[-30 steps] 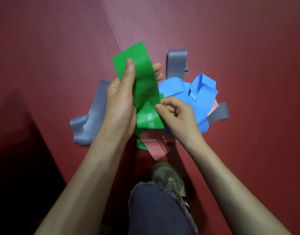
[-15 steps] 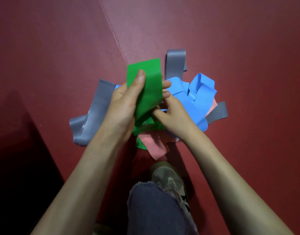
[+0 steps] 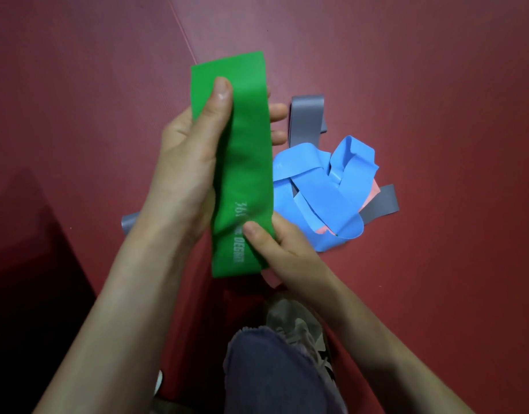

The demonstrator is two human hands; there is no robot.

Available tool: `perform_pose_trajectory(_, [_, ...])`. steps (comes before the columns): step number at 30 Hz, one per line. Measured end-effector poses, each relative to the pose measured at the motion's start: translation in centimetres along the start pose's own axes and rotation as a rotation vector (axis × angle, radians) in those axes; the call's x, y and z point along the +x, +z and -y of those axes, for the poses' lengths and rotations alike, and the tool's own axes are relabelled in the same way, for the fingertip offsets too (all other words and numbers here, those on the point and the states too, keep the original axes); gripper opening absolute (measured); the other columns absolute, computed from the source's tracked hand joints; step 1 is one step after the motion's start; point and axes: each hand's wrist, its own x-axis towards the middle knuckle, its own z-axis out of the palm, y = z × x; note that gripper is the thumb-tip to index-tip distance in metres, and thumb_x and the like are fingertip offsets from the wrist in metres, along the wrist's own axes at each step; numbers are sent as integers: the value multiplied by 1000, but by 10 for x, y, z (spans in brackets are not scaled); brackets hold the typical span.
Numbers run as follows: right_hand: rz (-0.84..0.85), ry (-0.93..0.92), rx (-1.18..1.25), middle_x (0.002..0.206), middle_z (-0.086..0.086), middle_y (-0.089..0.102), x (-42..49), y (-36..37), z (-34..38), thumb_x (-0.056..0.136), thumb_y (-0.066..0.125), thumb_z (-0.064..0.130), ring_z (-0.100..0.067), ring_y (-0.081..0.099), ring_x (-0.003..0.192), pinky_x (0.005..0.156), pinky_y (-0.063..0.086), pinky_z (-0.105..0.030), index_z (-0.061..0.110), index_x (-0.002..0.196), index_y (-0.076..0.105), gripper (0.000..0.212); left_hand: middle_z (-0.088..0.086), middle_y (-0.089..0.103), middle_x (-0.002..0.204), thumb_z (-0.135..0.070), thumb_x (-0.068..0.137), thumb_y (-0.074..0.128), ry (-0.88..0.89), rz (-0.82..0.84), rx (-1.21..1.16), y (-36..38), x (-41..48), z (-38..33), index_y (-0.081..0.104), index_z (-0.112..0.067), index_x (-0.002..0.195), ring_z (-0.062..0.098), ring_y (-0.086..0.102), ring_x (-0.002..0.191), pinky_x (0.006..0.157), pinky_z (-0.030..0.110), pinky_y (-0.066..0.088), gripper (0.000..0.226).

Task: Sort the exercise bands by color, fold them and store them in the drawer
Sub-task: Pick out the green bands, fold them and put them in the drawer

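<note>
We hold the green band (image 3: pixel 242 180) flat in the air above the red floor (image 3: pixel 436 85), lifted clear of the other bands. Its long axis runs straight away from us, with the printed end near and the plain end far.

- Left hand (image 3: pixel 185 174): grips the far half. The thumb lies along the front face, and the fingers curl behind, their tips showing past the band's right edge.
- Right hand (image 3: pixel 281 249): pinches the near end. The thumb is on the print; the fingers are tucked behind.
- Right of the green band: blue bands (image 3: pixel 326 192) in a loose tangle on the floor, with pink (image 3: pixel 375 189) peeking out beneath them.
- A grey band (image 3: pixel 306 118) lies just right of the green band's far half, and another grey end (image 3: pixel 129 222) shows left of it, behind the left wrist.
- We see no drawer.

We judge that the fold turns on that lengthwise lie. The right hand is nearer the free near end, so it would carry that end up to the far edge while the left hand anchors.
</note>
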Motion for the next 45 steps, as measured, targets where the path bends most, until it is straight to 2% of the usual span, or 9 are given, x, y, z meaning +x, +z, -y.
perform_pose_trajectory(2, [76,108,137,84,20,67,-3,7,-11,90,47,31,6,60,84,80,49,-14,33,84,64,18,-6,72,66,-29,93,35,-22,7,38,-2,-2,6,63,-19,76,7,66,59,57,20,53,34])
perform_pose_trajectory(6, [113,324,217,70,12,68,2,24,-33,93,45,25,6,63,60,60,50,-9,18,81,62,22,-5,73,68,-33,89,42,-84,-27,57,-12,-7,21,70,-21,66,7,67,60,56,20,54,38])
perform_pose_trajectory(8, [93,351,93,88,4,65,7,29,-42,92,50,15,4,62,68,64,49,-7,12,105,55,14,-5,73,67,-32,90,42,-142,-54,57,-20,-8,30,71,-20,64,7,67,59,53,20,54,41])
perform_pose_trajectory(11, [-7,249,-212,122,-1,53,14,24,-61,78,49,2,-10,52,111,97,41,-17,13,131,39,55,-6,72,63,-28,95,37,-232,-84,111,-35,-5,47,73,-19,60,6,67,56,56,22,55,50])
perform_pose_trajectory(16, [-285,116,-477,118,-14,57,22,1,-69,74,35,-5,-25,53,112,95,36,-25,2,119,53,49,-6,72,63,-23,96,37,-282,-117,142,-47,-4,72,62,-14,81,7,67,56,60,25,57,30])
perform_pose_trajectory(22, [-230,138,-807,118,-15,50,47,-4,-71,87,36,1,-32,48,108,84,38,-41,5,119,48,35,-4,73,67,-27,96,36,-260,-204,21,-51,-3,79,62,-16,82,9,68,59,65,30,57,32])
perform_pose_trajectory(26, [-132,132,-1001,111,-12,50,52,-2,-63,92,37,11,-31,47,105,70,32,-34,9,111,53,26,-6,72,65,-25,97,34,-238,-231,4,-52,-2,78,62,-18,80,8,67,57,60,26,56,34])
perform_pose_trajectory(32, [98,56,-1091,101,-12,63,51,-1,-62,83,41,3,-29,46,99,76,25,-34,8,92,60,22,-7,73,67,-27,98,33,-229,-255,-18,-57,-2,78,64,-19,78,8,68,63,63,25,54,38])
perform_pose_trajectory(45, [252,-67,-1331,107,-14,53,72,-21,-47,95,33,20,-35,57,93,63,30,-37,12,124,43,31,-7,72,64,-28,97,33,-259,-285,-61,-56,-9,80,60,-17,86,5,68,59,59,21,55,31])
